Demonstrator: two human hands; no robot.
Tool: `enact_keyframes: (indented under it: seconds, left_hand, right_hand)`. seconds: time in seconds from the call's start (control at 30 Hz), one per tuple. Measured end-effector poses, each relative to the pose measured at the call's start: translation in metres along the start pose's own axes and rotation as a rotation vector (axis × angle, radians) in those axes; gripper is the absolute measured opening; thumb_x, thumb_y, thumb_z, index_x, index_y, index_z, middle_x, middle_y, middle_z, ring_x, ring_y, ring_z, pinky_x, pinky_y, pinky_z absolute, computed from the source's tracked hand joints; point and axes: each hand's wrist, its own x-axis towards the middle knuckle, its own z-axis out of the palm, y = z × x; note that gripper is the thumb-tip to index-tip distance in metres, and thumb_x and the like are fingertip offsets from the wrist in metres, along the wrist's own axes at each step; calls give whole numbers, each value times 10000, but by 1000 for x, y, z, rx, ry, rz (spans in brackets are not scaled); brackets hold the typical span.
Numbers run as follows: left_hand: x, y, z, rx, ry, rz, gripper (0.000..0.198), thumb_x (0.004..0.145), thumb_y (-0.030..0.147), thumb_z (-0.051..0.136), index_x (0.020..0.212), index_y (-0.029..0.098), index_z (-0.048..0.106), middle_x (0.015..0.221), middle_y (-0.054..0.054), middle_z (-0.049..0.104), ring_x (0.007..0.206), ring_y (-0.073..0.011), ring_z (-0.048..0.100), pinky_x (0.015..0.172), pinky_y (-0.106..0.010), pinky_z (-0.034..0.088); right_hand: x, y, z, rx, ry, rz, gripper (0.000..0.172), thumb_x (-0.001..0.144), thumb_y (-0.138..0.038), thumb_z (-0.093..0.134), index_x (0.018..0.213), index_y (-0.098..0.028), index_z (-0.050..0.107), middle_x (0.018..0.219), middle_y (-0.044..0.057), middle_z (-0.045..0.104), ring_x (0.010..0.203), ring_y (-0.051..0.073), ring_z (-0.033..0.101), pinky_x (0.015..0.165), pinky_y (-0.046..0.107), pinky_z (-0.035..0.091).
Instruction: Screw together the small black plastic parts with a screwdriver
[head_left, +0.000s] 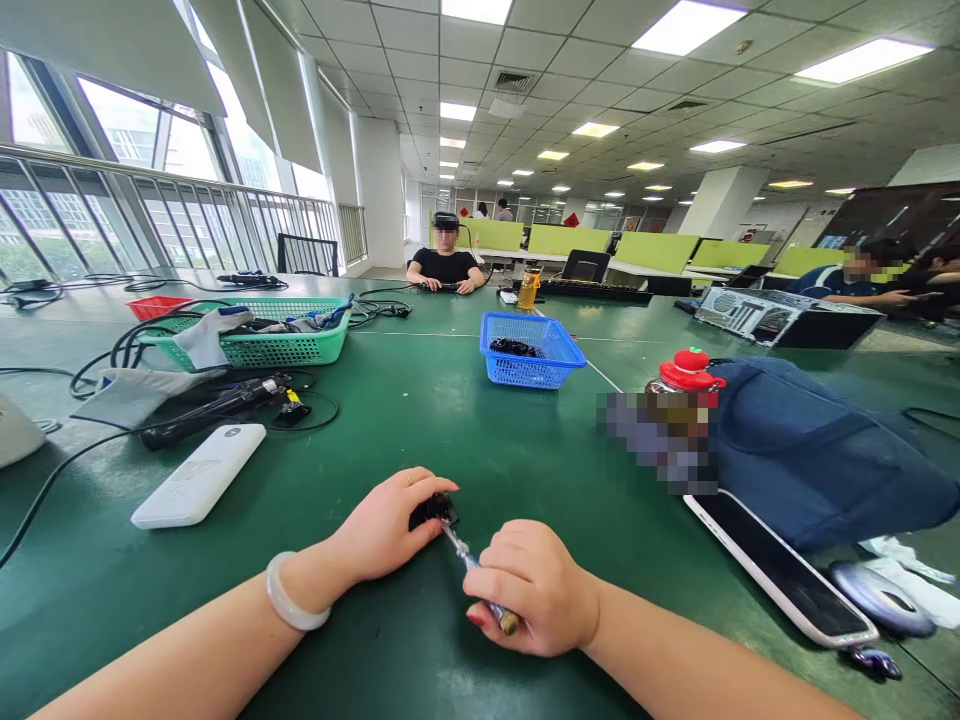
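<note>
My left hand (390,525), with a pale bangle on the wrist, pinches a small black part (431,510) against the green table (420,400). My right hand (534,588) is closed round a thin screwdriver (469,562). Its metal tip points up and left into the black part, and its handle end sticks out below my fingers. Both hands sit close together near the table's front edge.
A white power bank (199,475) lies to the left, beside black cables and a black tool (217,405). A green basket (259,340) and a blue basket (531,350) stand further back. On the right are a bottle (686,375), a blue bag (810,450) and a phone (780,570). Other people sit at the far end.
</note>
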Motion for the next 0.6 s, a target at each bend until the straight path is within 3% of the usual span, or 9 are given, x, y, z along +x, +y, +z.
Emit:
enact_keyframes:
  seconds: [0.4,0.6]
  left_hand:
    - [-1,-2,1,5,56,8,379,840,193,561,1213,249,598,1176,-54,665,1102,-223,601,992,-386,485]
    - [0,-3,0,3,195,0,292,869,267,556,1146,256,648,1080,-46,694,1016,-213,620,938,-375,509]
  right_hand:
    - [1,-1,-3,-5,16,-12,230,962,-280,417,820,-186,572,571,-34,508,491,118,399,487,283,291]
    - [1,-4,-8,0,23,-123,185,940,-315,474,871,-184,586,579,-42,483,485,119,396,483,283,288]
